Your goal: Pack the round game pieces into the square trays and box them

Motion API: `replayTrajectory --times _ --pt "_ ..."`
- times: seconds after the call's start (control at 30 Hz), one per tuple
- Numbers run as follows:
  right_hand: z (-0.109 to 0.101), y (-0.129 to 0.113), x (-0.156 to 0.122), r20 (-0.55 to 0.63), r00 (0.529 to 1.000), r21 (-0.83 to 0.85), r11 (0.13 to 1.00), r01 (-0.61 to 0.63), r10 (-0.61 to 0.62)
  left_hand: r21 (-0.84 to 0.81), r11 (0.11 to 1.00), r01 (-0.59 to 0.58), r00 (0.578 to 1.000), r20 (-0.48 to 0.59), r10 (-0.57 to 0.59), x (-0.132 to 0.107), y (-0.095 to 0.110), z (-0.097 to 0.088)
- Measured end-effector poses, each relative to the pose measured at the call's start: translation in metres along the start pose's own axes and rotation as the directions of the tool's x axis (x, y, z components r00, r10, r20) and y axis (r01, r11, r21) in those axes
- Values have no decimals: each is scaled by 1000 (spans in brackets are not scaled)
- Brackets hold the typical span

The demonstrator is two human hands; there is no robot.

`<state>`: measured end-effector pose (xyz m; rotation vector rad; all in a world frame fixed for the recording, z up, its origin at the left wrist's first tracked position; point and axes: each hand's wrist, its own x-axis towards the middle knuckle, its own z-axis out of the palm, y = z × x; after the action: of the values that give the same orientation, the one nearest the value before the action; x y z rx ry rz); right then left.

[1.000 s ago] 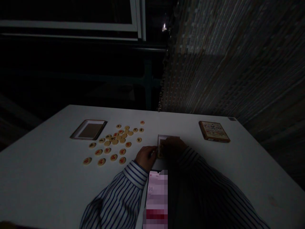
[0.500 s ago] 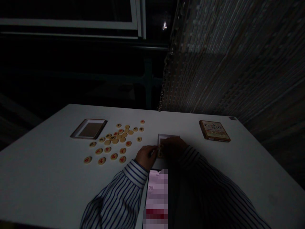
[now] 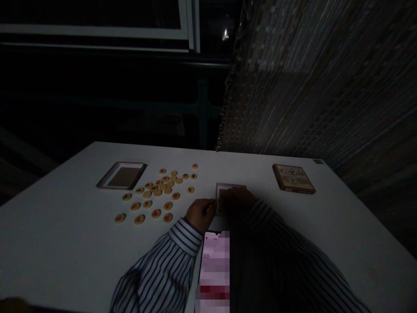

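A small open box (image 3: pixel 230 185) with a white inner wall lies on the table in front of me. My left hand (image 3: pixel 200 214) is at its left edge, fingers curled, with thumb and forefinger closed on that side. Over the box reaches my right hand (image 3: pixel 240 200), deep in shadow, so its fingers and anything in them are hidden. A few round pieces (image 3: pixel 219 208) show dimly inside, between the hands. To the left lie several xiangqi pieces (image 3: pixel 156 213), some with red characters, some with black, others blank side up.
An open box half (image 3: pixel 138 177) lies at the far left of the white table (image 3: pixel 65 226). A closed printed box (image 3: pixel 295 178) is at the right. Below my hands is a lit phone (image 3: pixel 211 265), partly blurred out. A bead curtain (image 3: pixel 286 87) hangs behind the table.
Both hands and the pieces stay almost where they were. A dark yellowish shape at the bottom left corner shows a little more now.
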<state>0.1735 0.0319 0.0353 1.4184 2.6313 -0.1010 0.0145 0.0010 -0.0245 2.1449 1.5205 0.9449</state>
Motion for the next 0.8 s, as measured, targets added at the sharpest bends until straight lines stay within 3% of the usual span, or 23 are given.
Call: replayTrajectory --times 0.8 --pt "1 -1 0 10 1000 1 1000 15 -15 -5 1000 -1 1000 20 1 0 -1 0"
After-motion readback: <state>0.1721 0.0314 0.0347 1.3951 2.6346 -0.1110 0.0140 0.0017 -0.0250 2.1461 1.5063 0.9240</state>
